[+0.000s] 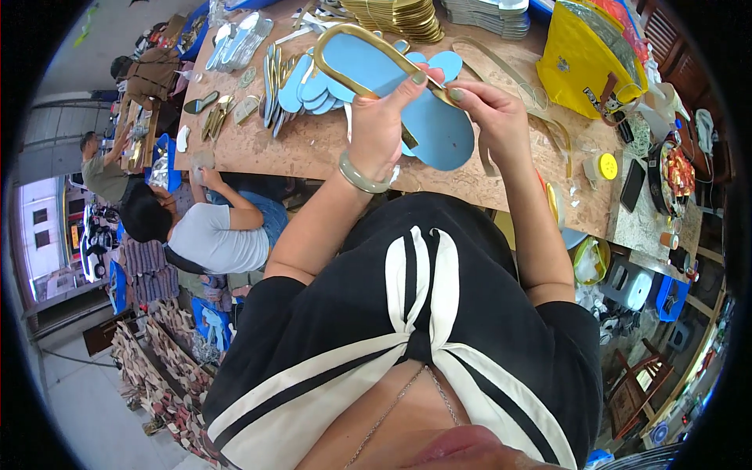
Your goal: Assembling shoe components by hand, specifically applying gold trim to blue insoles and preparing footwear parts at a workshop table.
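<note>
A light blue insole (445, 141) with a gold edging strip (325, 59) looping round its far end is held above the table. My left hand (378, 129) is closed on the insole and strip, thumb toward the right. A short end of the gold strip hangs below that hand. At the insole's right edge my right hand (497, 113) pinches the strip between thumb and fingers. Beneath and behind my hands lies a pile of light blue insoles (291, 88), some with gold edges. A loose, pale gold strip (489, 59) curves over the table to the right.
Gold pieces (399, 19) and silver pieces (489, 17) are stacked at the table's far side. A yellow bag (560, 66) stands far right, beyond a yellow-lidded jar (607, 166) and a black phone (633, 186). To the left sits another person (223, 239) in a pale shirt.
</note>
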`<control>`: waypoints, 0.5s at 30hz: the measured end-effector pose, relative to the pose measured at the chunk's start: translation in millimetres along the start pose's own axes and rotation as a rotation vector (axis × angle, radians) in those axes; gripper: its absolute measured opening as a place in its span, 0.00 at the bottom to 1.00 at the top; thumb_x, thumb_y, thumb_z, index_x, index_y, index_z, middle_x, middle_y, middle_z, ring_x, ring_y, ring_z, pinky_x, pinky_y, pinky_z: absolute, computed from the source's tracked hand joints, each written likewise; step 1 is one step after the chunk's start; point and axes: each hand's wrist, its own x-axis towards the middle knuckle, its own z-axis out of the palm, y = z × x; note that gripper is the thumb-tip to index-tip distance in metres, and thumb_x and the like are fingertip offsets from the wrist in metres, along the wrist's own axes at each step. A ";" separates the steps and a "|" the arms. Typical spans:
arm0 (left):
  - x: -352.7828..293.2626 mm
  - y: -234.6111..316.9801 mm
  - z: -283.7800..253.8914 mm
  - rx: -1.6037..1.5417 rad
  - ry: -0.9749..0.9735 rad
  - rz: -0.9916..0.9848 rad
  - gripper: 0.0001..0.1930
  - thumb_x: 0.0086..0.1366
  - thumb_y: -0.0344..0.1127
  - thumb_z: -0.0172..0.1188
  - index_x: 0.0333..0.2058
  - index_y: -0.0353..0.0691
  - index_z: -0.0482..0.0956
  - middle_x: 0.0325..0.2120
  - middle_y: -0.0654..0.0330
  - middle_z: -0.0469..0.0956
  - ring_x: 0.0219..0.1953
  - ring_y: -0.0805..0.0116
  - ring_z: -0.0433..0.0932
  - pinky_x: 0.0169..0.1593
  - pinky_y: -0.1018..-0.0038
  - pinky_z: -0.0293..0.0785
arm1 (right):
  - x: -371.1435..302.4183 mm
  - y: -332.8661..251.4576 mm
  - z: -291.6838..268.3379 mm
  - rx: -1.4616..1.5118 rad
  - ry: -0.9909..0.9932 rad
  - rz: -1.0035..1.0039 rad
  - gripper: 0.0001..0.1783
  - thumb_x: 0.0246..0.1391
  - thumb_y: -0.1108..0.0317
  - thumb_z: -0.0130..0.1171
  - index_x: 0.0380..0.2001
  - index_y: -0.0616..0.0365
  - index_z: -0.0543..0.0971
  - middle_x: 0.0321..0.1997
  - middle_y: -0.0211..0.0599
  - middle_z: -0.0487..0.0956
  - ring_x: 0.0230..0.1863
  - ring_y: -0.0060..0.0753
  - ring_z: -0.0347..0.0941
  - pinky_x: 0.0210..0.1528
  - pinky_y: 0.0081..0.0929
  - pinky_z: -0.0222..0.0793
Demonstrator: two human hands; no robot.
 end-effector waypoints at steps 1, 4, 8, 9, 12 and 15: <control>1.8 1.1 0.1 -0.044 0.028 -0.007 0.12 0.60 0.30 0.59 0.41 0.32 0.75 0.35 0.52 0.79 0.39 0.65 0.78 0.45 0.71 0.74 | -1.8 -0.4 -1.4 0.053 0.020 0.005 0.11 0.50 0.70 0.61 0.36 0.64 0.81 0.33 0.32 0.80 0.36 0.18 0.72 0.41 0.17 0.67; 3.9 7.8 -3.2 -0.086 0.053 -0.014 0.11 0.60 0.30 0.58 0.40 0.31 0.75 0.34 0.51 0.79 0.39 0.63 0.78 0.45 0.69 0.75 | -10.3 2.2 3.0 0.025 0.062 -0.020 0.10 0.51 0.71 0.61 0.36 0.64 0.81 0.34 0.32 0.81 0.36 0.18 0.73 0.42 0.17 0.68; 4.0 14.4 1.4 -0.106 0.063 0.023 0.11 0.60 0.32 0.59 0.39 0.30 0.75 0.32 0.53 0.80 0.35 0.67 0.79 0.41 0.73 0.75 | -16.1 5.1 4.5 -0.020 0.095 -0.077 0.10 0.51 0.70 0.61 0.36 0.63 0.81 0.34 0.32 0.81 0.35 0.18 0.73 0.41 0.15 0.67; 3.8 14.3 1.4 -0.106 0.062 0.020 0.11 0.60 0.32 0.59 0.39 0.30 0.75 0.32 0.53 0.80 0.35 0.67 0.79 0.41 0.73 0.75 | -16.4 5.3 4.5 -0.020 0.097 -0.075 0.10 0.51 0.70 0.61 0.36 0.63 0.81 0.34 0.32 0.81 0.35 0.18 0.73 0.41 0.15 0.67; 2.9 13.7 1.0 -0.127 0.046 -0.005 0.11 0.60 0.30 0.59 0.39 0.30 0.75 0.32 0.53 0.80 0.36 0.68 0.79 0.40 0.73 0.76 | -14.8 5.6 4.4 -0.047 0.091 -0.039 0.11 0.51 0.68 0.61 0.35 0.63 0.82 0.30 0.29 0.80 0.32 0.16 0.72 0.37 0.14 0.66; 1.9 9.1 1.8 -0.003 0.002 -0.015 0.10 0.59 0.28 0.59 0.38 0.30 0.75 0.32 0.54 0.80 0.35 0.68 0.79 0.40 0.74 0.76 | -6.5 6.1 4.2 -0.222 0.025 0.007 0.10 0.51 0.67 0.61 0.33 0.63 0.82 0.26 0.26 0.77 0.29 0.15 0.69 0.34 0.13 0.65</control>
